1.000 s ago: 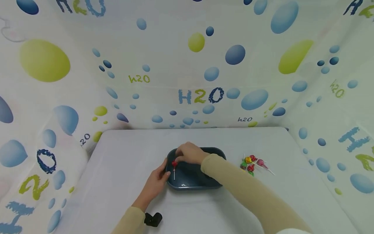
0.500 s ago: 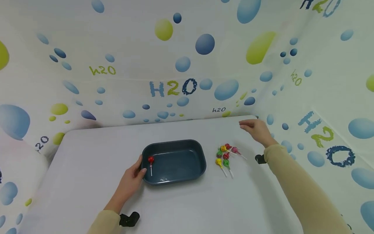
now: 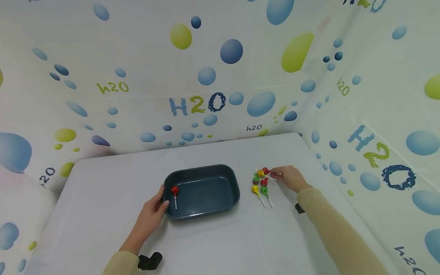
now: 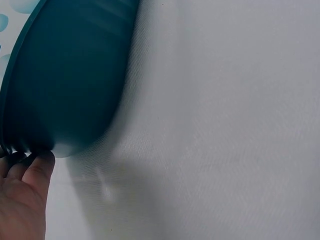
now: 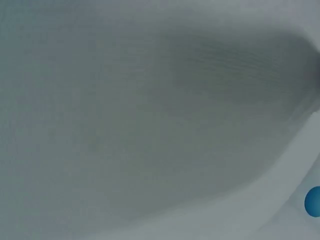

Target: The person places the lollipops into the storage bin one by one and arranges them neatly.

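Note:
My left hand [image 3: 149,215] holds the left end of a dark blue rectangular tray [image 3: 206,214], its thumb at the rim. In the left wrist view, fingers [image 4: 37,172] touch the end of the tray [image 4: 70,75]. One red lollipop [image 3: 175,190] lies inside at the left, stick toward me. Right of the tray, my right hand [image 3: 288,178] reaches into a pile of lollipops; its fingertips pinch at the spot of the pink one, which they mostly hide. Around it lie a red lollipop [image 3: 264,182], a yellow one [image 3: 255,189] and a green one [image 3: 264,191].
A white cloth [image 3: 213,244] covers the table. Behind it hangs a white curtain [image 3: 144,57] with blue and green drops. A black wrist device [image 3: 150,261] sits at my left sleeve. The right wrist view shows only cloth, shadow and part of the curtain.
My right hand left the tray, swung out to the right above the table, then came down onto the lollipop pile. My left hand stays at the tray. The head view turned right.

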Available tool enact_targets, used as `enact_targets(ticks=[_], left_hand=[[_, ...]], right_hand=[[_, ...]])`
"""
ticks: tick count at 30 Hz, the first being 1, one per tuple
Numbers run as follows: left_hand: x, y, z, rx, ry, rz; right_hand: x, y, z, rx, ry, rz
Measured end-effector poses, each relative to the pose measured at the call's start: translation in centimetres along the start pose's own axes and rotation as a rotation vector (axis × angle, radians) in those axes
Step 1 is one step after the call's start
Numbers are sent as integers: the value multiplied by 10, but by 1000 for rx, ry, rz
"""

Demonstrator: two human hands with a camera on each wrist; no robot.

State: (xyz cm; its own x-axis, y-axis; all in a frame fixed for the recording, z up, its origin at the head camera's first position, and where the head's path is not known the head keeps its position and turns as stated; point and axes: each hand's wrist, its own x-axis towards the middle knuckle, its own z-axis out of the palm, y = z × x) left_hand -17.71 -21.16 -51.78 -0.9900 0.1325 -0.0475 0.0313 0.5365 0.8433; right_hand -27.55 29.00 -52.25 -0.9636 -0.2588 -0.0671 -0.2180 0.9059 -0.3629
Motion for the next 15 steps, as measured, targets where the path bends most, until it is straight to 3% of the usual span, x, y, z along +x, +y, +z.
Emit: enact_targets(ticks=[6,15], left_hand=[[0,1,-1,3,-2,-4],[-1,0,1,-3,8,-2]], right_hand=[[1,1,3,-91,39,6],[-4,-1,6,-54,75,22]])
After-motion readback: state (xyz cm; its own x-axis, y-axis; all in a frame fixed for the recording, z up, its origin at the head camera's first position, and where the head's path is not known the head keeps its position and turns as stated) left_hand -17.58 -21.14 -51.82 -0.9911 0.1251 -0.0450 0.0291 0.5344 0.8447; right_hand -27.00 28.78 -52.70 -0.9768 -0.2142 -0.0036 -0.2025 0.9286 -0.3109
